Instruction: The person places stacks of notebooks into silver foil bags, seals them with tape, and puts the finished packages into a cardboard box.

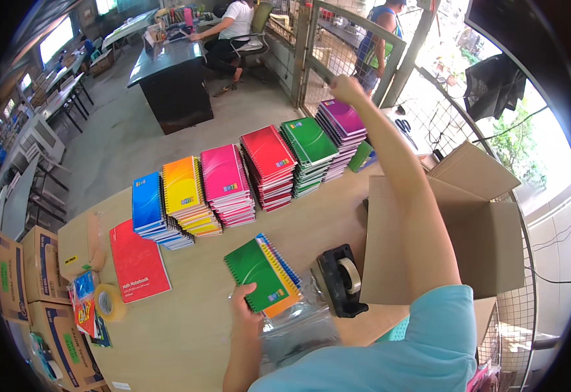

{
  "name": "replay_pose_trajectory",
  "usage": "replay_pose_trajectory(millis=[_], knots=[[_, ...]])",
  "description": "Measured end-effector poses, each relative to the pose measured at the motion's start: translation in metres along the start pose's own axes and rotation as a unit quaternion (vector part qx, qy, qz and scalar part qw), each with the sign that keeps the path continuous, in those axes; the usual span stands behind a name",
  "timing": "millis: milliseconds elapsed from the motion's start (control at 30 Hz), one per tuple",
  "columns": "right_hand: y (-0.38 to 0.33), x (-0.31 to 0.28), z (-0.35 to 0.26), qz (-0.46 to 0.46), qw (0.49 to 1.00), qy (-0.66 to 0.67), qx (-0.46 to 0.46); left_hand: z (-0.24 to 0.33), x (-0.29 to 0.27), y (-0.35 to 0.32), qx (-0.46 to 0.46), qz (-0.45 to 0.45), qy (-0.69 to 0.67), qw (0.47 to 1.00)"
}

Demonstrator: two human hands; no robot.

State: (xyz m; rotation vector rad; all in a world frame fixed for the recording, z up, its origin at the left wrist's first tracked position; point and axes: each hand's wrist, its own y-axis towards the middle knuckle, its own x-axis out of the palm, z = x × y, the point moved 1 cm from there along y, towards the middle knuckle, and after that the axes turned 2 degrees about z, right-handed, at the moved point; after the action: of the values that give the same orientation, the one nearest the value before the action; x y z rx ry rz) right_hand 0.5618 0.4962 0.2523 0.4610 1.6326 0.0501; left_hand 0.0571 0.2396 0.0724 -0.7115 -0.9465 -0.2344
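My left hand (246, 304) grips a small bundle of spiral notebooks near the table's front. A green notebook (259, 274) lies on top, with yellow-orange and blue ones fanned out behind it. Beneath the bundle is clear plastic wrapping (302, 330). My right hand (349, 90) is stretched far forward, its fingers curled, just above the stack of purple notebooks (342, 119). Whatever those fingers may hold is hidden. In a row to the left of that stack stand green (308, 140), red (267, 153), pink (223, 173), yellow (184, 186) and blue (147, 201) stacks.
A black tape dispenser (344, 281) stands beside an open cardboard box (390, 245) on the right. To the left lie a red notebook (138, 261) and a tape roll (108, 302), near closed cartons (66, 340). Beyond are a desk (171, 81), a seated person and another by a mesh gate.
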Motion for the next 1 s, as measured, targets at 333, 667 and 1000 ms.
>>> replay_pose_trajectory(millis=[333, 667, 1000], knots=[[-0.049, -0.007, 0.03, -0.095, 0.985, -0.068, 0.129, 0.006, 0.009, -0.007, 0.016, -0.037, 0.036, 0.999], [-0.049, -0.009, -0.004, -0.202, 0.936, 0.049, 0.283, 0.003, -0.005, -0.012, 0.024, -0.022, 0.04, 0.999], [-0.047, 0.008, -0.005, -0.069, 0.892, 0.31, 0.321, 0.008, 0.008, -0.022, 0.01, -0.067, 0.029, 0.997]])
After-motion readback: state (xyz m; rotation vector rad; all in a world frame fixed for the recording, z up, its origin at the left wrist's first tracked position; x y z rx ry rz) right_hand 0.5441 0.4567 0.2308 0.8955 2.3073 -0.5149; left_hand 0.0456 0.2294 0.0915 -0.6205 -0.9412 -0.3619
